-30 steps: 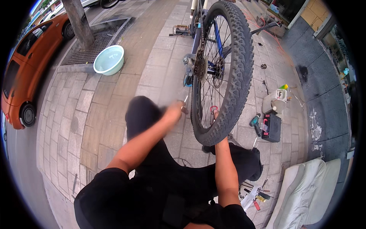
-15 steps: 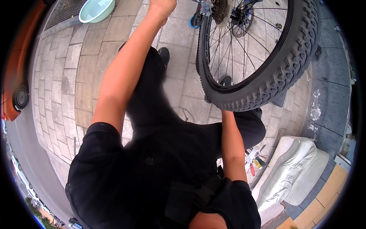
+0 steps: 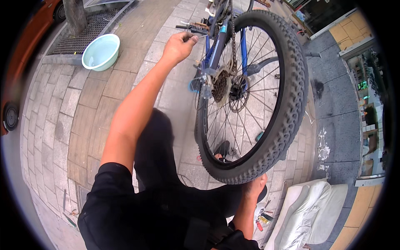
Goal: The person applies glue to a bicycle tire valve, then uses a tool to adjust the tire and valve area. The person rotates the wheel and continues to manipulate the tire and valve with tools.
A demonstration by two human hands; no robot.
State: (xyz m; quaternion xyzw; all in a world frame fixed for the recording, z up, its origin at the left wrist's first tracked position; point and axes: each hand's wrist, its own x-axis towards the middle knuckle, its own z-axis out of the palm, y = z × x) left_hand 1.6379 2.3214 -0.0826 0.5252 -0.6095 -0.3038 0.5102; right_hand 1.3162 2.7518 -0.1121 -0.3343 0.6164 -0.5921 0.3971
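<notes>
A bicycle with a blue frame (image 3: 216, 52) stands in front of me, its rear wheel's knobby black tyre (image 3: 291, 112) toward me. My left hand (image 3: 179, 47) is raised to the left of the frame, above the rear derailleur (image 3: 207, 79) and the cassette (image 3: 221, 88). Its fingers are pinched, and a thin, light-coloured piece pokes out past the thumb; its kind is unclear. Low down, my right hand (image 3: 253, 187) is at the bottom edge of the tyre, which partly covers it. Whether its fingers grip the tyre is hidden. Chain (image 3: 232, 37) and brake disc (image 3: 239, 100) show near the hub.
A pale green basin (image 3: 101, 52) stands at the far left near a tree trunk (image 3: 75, 18) and grating. To the lower right lie a white covered cushion (image 3: 306, 214) and several small tools, including a red-handled one (image 3: 259, 225). An orange car (image 3: 25, 54) is at the left.
My view has swung up and forward, bringing more of the bicycle and my left hand into sight. My right hand, hidden behind the tyre before, now partly shows beside its lower edge.
</notes>
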